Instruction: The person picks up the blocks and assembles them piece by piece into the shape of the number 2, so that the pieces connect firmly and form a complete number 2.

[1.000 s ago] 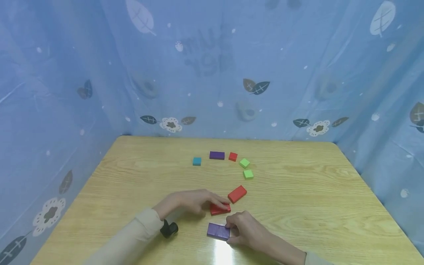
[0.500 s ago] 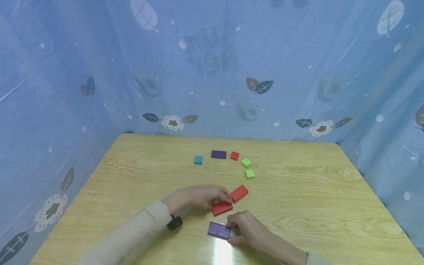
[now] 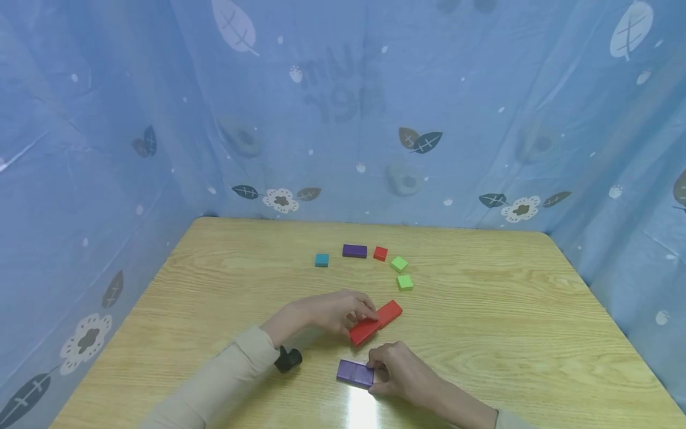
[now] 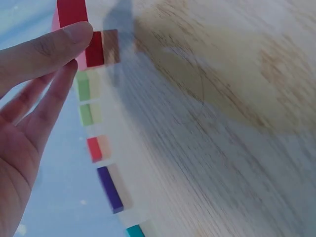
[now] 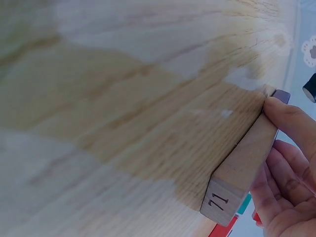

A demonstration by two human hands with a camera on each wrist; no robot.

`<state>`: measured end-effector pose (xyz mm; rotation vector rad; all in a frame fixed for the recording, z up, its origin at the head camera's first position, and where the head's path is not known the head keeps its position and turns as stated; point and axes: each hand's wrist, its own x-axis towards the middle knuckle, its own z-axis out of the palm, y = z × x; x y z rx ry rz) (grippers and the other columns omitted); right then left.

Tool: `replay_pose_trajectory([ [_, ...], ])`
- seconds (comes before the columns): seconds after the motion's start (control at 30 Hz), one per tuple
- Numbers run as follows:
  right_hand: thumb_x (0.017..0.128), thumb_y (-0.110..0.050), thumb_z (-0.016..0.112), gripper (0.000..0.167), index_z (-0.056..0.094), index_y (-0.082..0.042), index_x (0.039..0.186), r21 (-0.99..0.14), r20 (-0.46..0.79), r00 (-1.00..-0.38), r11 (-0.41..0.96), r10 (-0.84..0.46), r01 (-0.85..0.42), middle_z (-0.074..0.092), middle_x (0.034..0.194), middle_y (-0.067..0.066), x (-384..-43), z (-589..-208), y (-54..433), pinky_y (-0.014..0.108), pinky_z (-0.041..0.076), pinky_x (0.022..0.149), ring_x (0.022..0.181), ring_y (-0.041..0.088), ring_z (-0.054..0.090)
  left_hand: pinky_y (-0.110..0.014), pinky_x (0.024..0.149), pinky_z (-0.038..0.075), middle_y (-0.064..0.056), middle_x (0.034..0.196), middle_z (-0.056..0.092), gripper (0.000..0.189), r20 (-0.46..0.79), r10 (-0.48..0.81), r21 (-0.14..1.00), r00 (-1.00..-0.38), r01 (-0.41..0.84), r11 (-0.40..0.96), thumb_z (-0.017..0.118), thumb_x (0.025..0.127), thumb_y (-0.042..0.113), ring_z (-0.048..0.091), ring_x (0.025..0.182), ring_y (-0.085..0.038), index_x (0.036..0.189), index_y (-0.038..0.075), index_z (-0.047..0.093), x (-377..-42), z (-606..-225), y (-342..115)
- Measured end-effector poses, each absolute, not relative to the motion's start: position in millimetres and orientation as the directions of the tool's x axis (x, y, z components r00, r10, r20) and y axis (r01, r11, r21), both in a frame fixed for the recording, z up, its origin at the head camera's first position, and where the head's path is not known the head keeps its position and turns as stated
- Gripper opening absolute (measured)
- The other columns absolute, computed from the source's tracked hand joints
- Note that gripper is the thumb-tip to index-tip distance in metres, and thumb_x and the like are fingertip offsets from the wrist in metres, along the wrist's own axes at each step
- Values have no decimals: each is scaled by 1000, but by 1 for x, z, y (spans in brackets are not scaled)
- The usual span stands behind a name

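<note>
While the right hand [image 3: 404, 376] pinches the purple block [image 3: 351, 372] by its right end, the left hand [image 3: 337, 311], gripping the nearer red block [image 3: 365, 333], has turned it on the table [image 3: 493, 333], so it now continues the slanted line of the farther red block [image 3: 390, 312]

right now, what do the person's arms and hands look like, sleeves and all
The left hand and right hand wear no gloves. The left sleeve is long and beige, a black device showing beneath its cuff. Only the pale end of the right sleeve shows.
</note>
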<state>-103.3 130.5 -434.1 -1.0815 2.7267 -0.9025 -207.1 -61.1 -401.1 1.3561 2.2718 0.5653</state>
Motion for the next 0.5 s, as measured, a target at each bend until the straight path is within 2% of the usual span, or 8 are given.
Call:
replay_pose_trajectory([
  [0.17, 65, -11, 87, 24, 66, -9, 77, -554, 135, -749, 577, -649, -600, 66, 75, -5, -103, -435, 131, 13, 43, 56, 65, -4, 47, -11, 85, 46, 1, 130, 54, 60, -146, 905, 565, -400, 717, 408, 76, 74, -8, 56, 103, -5, 129, 12, 61, -202, -400, -61],
  [0.5, 63, -10, 87, 23, 68, -8, 76, -554, 157, -749, 571, -643, -606, 67, 75, -5, -102, -435, 131, 13, 44, 56, 66, -4, 50, -12, 86, 47, 4, 130, 53, 59, -151, 908, 593, -392, 699, 400, 76, 75, -7, 55, 108, -5, 128, 13, 62, -191, -400, -65],
])
